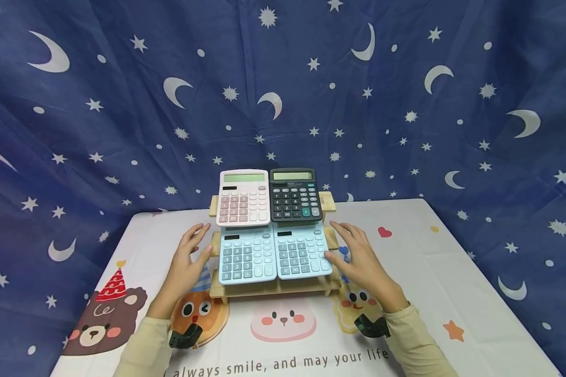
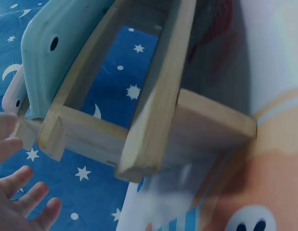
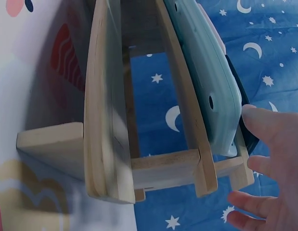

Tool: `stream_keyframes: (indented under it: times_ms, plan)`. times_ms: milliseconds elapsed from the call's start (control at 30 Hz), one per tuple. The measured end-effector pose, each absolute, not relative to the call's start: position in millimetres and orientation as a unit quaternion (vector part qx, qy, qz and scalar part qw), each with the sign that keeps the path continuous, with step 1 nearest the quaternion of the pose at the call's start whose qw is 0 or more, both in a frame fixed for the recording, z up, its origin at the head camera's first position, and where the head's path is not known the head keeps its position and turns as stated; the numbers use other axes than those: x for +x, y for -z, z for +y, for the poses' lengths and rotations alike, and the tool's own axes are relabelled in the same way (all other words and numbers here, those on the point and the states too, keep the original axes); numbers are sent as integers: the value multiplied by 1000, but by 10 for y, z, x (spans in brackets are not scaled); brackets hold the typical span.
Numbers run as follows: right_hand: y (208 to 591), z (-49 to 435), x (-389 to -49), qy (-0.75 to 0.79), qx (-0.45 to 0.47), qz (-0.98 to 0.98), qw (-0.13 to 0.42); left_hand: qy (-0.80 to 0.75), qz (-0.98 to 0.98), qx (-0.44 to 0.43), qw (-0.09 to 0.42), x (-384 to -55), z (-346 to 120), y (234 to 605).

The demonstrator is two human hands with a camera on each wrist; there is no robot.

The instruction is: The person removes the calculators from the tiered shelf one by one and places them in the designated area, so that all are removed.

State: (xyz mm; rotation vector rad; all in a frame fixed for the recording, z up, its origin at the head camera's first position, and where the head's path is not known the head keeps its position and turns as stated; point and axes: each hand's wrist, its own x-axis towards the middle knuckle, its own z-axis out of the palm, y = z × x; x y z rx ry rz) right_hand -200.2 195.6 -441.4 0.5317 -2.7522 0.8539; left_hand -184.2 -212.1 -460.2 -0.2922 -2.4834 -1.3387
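Observation:
Four calculators lean on a wooden stepped stand [image 1: 275, 288]. On the upper step are a pink-and-white calculator [image 1: 242, 204] at left and a black calculator [image 1: 295, 201] at right. Below them, two light blue calculators, the left one [image 1: 247, 259] and the right one [image 1: 304, 254], lie side by side, their tops overlapped by the upper pair. My left hand [image 1: 185, 264] is just left of the stand, fingers spread and holding nothing. On the other side, my right hand [image 1: 362, 259] has loose fingers, its thumb right at the edge of the right blue calculator.
A white tablecloth [image 1: 453, 293] with cartoon prints and lettering covers the table. Behind it hangs a dark blue curtain [image 1: 292, 141] with moons and stars. A black strap piece [image 1: 185, 336] shows by the left wrist, another [image 1: 371, 325] by the right.

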Motion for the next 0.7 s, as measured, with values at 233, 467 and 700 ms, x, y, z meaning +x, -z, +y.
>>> stream_keyframes:
  times_ms: [233,467,700]
  plan:
    - [4408,1914,-1971,-324,180,-923,100,541,-830,-87,100,-1878,-2090,4603]
    - [4413,1885,-1950,-326,185,-921,104,569,-813,-91,84,-1878,-2080,4607]
    - [4400,1879,-1928,-322,198,-918,118,562,-819,-88,74,-1889,-2080,4647]
